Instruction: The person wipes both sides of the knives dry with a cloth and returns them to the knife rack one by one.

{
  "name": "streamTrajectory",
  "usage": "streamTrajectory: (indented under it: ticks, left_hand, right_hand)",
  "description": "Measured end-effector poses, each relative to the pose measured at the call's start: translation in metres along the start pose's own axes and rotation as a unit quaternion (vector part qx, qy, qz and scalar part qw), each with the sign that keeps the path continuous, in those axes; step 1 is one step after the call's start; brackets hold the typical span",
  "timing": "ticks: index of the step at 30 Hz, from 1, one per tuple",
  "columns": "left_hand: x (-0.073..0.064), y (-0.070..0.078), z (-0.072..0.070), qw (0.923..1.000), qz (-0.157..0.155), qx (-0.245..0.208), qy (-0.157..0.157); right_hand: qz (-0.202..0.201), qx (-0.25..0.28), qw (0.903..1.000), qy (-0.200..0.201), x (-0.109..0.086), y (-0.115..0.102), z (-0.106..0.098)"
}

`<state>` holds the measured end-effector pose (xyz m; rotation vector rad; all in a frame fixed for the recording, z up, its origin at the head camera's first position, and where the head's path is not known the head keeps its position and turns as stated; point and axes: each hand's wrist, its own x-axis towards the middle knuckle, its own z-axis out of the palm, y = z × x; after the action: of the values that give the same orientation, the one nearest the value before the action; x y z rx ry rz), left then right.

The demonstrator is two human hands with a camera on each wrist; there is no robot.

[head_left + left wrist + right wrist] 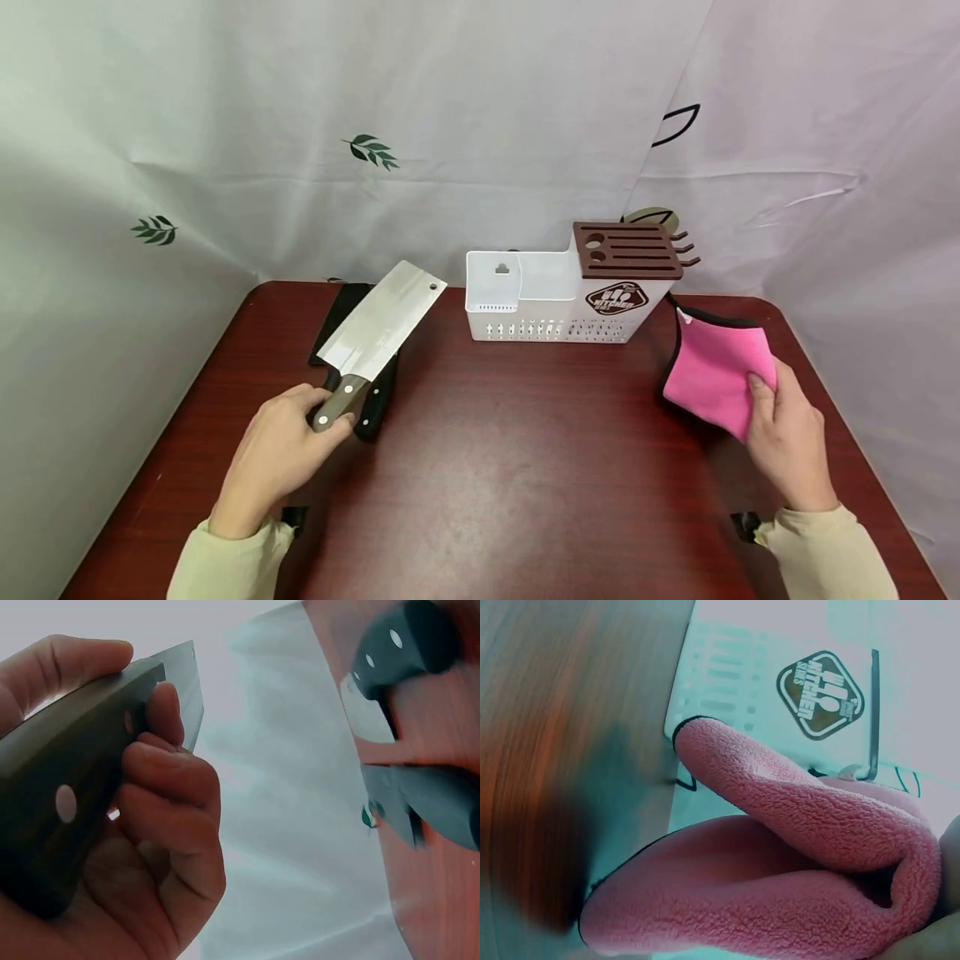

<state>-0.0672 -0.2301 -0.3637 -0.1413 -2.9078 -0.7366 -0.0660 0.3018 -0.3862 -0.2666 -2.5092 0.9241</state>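
Note:
My left hand (281,446) grips the grey-brown handle of a cleaver (382,321). Its broad steel blade points up and away over the table's left side. In the left wrist view the fingers curl round the riveted handle (82,765). Behind the cleaver, partly hidden by it, lie knives with black handles (377,400). At the right, a folded pink cloth (712,371) with black edging is pinched by my right hand (791,433), thumb on top. The right wrist view shows the cloth's fluffy folds (832,817) close up.
A white knife holder (543,321) with a brown slotted top (630,250) and side hooks stands at the back of the dark red table (525,467). A white patterned curtain (465,125) hangs right behind the table and along its sides.

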Motion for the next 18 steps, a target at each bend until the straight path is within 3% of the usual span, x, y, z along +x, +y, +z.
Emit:
streamTrajectory:
  ticks: [18]
  left_hand:
    - [-0.009,0.027,0.012,0.9960,0.088,-0.008,-0.013]
  right_hand:
    - [0.002,0.034,0.9985,0.044,-0.005,-0.016,0.003]
